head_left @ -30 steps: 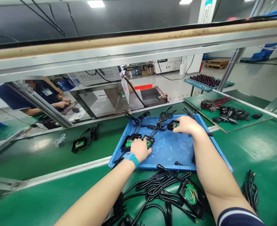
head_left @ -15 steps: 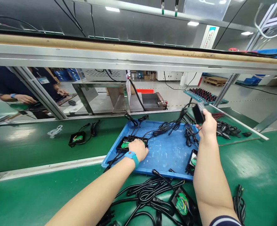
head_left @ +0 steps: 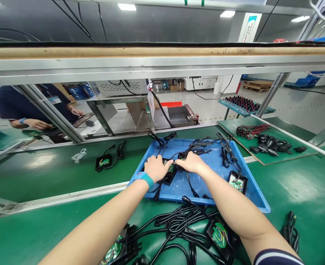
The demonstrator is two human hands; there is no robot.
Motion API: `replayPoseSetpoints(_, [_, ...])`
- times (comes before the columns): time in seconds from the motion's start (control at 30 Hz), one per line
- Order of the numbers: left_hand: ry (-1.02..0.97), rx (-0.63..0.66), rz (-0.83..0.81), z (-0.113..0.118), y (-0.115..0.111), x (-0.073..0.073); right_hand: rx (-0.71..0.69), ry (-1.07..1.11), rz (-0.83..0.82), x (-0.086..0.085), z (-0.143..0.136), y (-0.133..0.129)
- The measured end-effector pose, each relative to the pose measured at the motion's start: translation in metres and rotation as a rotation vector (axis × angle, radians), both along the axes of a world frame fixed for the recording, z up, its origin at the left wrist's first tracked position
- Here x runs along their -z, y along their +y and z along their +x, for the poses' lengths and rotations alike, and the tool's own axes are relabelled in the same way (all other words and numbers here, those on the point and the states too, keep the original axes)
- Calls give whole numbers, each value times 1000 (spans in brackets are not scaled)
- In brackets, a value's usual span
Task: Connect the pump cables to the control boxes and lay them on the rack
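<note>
A blue tray (head_left: 206, 187) on the green bench holds black boxes with green circuit boards and black cables. My left hand (head_left: 156, 168) is over the tray's left part, its fingers bent over a black box (head_left: 170, 178); what they grip is partly hidden. Beside it, my right hand (head_left: 191, 162) is closed on another black box (head_left: 182, 157) with a cable. The two thumbs nearly meet. One more open box (head_left: 237, 182) lies at the tray's right side.
Coiled black cables (head_left: 176, 224) and an open box (head_left: 220, 235) lie in front of the tray. A board (head_left: 261, 156) with connectors is at the right. Behind the left frame post (head_left: 52, 114) a person's hands (head_left: 38, 124) work. A metal beam (head_left: 151, 66) crosses above.
My right hand has brought the black box from above the tray's right back corner down to the left, beside my left hand. The left-hand box now sits at a different angle.
</note>
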State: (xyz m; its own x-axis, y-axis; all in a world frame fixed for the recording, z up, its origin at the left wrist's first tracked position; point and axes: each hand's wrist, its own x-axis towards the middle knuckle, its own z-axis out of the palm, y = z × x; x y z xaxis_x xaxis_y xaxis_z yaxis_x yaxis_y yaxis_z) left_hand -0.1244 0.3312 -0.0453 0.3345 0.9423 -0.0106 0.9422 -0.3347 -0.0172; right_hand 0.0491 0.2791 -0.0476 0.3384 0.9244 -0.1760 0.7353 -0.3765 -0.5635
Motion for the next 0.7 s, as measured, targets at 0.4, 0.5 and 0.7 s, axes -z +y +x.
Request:
replayPoseSetpoints(0.4, [85,-46,-116,-17,21,5,-100,-114,-58,36,-5,17])
replayPoseSetpoints(0.5, [74,-41,-115,-18,24,8,-57,-173,-52,35,-2,19])
replayPoseSetpoints(0.7, [10,-21,-206,-21,39,8,-50,30,-118,34,5,18])
